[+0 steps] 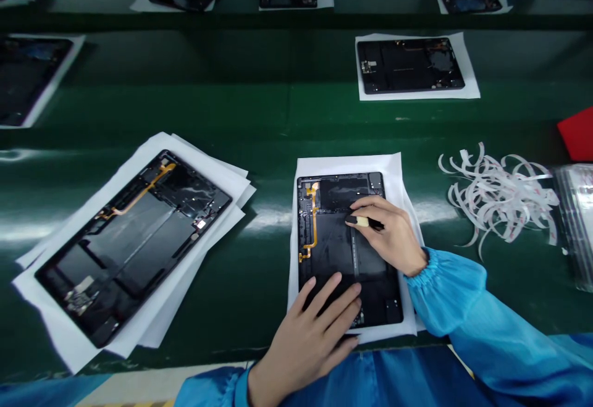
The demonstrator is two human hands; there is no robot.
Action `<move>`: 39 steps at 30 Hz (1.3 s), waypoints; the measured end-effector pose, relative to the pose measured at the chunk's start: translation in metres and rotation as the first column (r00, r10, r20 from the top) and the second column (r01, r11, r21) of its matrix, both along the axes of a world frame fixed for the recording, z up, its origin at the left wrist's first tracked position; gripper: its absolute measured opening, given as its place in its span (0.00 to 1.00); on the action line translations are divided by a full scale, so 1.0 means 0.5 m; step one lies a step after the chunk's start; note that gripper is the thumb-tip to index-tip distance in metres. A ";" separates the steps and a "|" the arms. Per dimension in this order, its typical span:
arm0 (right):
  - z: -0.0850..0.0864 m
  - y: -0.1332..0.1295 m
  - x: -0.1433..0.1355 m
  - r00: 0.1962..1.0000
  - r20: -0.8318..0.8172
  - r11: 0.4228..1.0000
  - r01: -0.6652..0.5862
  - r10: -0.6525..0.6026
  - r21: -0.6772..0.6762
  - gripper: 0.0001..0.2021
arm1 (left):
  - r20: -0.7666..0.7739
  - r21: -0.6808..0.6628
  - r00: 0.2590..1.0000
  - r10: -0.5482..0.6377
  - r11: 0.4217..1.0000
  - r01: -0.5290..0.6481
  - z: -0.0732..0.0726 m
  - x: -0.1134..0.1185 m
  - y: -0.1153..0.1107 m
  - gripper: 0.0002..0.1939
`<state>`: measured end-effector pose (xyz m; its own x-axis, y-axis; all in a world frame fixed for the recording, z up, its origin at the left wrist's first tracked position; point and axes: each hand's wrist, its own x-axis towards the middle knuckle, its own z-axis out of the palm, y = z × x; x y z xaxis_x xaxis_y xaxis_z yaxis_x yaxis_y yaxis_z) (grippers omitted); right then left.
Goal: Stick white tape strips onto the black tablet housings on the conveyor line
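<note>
A tablet housing (333, 234) with its inside facing up lies on white sheets (347, 165) in front of me. An orange flex cable (315, 222) runs along its left side. My left hand (319, 327) rests with fingers spread across the housing's lower left part, holding nothing. Above the upper right part, my right hand (386, 231) pinches a small black-and-cream tool (362, 221); its exact kind is unclear. The fingertips hide part of the housing's right edge. To the left, a second tablet housing (139, 240) lies slanted on several white sheets.
Curled white strips (504, 197) lie in a heap on the right, beside clear plastic trays (577, 222) and a red object (578, 134). Further back, another tablet housing (412, 66) lies on paper on the green belt (194, 101). Several more housings stand along the far side.
</note>
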<state>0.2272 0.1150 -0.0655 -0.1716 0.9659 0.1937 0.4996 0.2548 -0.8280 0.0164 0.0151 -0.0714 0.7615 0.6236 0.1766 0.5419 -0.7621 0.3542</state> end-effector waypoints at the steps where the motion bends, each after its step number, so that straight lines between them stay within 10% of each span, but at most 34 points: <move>1: 0.000 0.001 0.001 1.000 -0.009 1.000 0.000 0.000 0.004 0.06 | -0.009 -0.003 1.000 -0.003 1.000 0.003 0.000 0.000 0.000 0.21; 39: -0.019 -0.006 0.005 0.999 0.028 1.000 -0.022 0.021 0.016 0.12 | 0.003 0.006 1.000 0.009 1.000 -0.009 0.002 0.004 -0.001 0.20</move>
